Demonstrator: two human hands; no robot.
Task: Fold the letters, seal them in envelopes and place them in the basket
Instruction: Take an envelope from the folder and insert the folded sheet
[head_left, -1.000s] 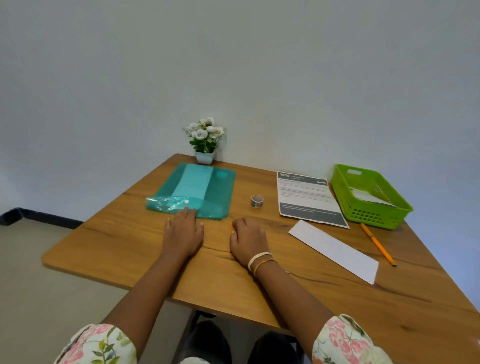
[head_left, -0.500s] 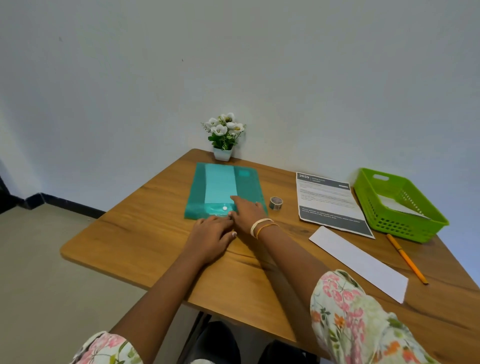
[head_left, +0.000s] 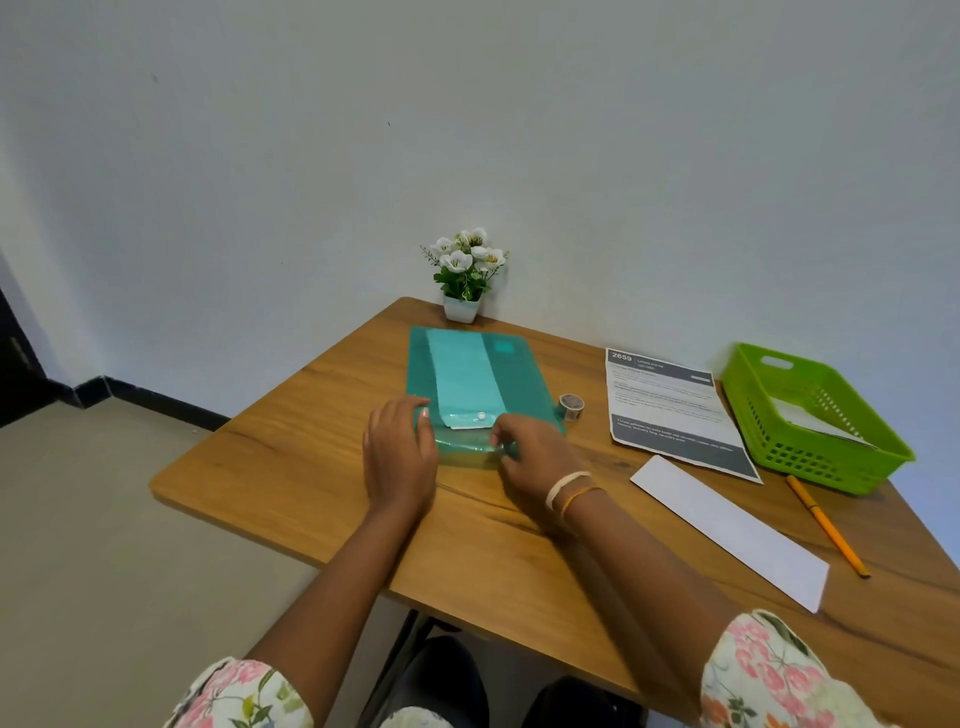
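A teal plastic folder (head_left: 519, 379) lies at the back of the table with pale paper showing through it, and its translucent flap is folded toward me. My left hand (head_left: 400, 457) rests on the folder's near left corner, thumb against its edge. My right hand (head_left: 530, 457) pinches the flap's near edge. A printed letter (head_left: 670, 405) lies flat to the right. In front of the letter lies a long white envelope (head_left: 727, 530). The green basket (head_left: 841, 457) at the far right holds a white envelope (head_left: 810, 423).
A small tape roll (head_left: 571, 406) stands between folder and letter. An orange pencil (head_left: 826, 525) lies by the basket. A white flower pot (head_left: 462, 306) sits against the wall behind the folder. The wooden table (head_left: 291, 467) ends at my left and near side.
Both hands moved from resting on the table up to the folder. The folder's flap, flat half a second ago, is now folded open toward me under my right fingers.
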